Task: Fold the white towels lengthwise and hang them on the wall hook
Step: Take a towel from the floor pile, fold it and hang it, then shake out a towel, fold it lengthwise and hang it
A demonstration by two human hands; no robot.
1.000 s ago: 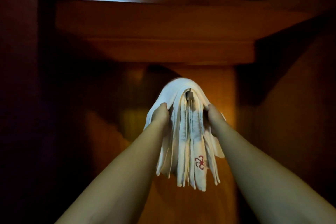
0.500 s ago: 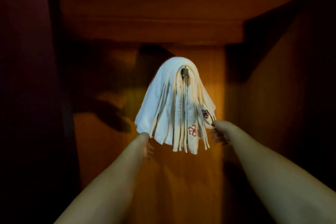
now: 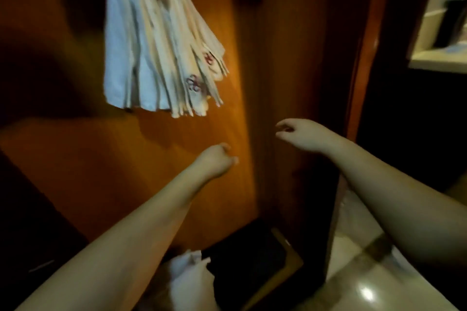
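Head view: both hands off the hung towels

Your bundle of folded white cloth towels with red embroidery (image 3: 156,40) hangs against the orange-brown wooden wall panel (image 3: 75,159), upper left of the frame. Below it, your left hand (image 3: 214,160) and right hand (image 3: 298,134) hang loosely curled, holding nothing, well apart from the cloth.

A dim home or hotel bathroom entry. White towels (image 3: 156,40) hang against a wood-panelled wall (image 3: 177,159). Glossy floor tiles (image 3: 358,283) lie below.
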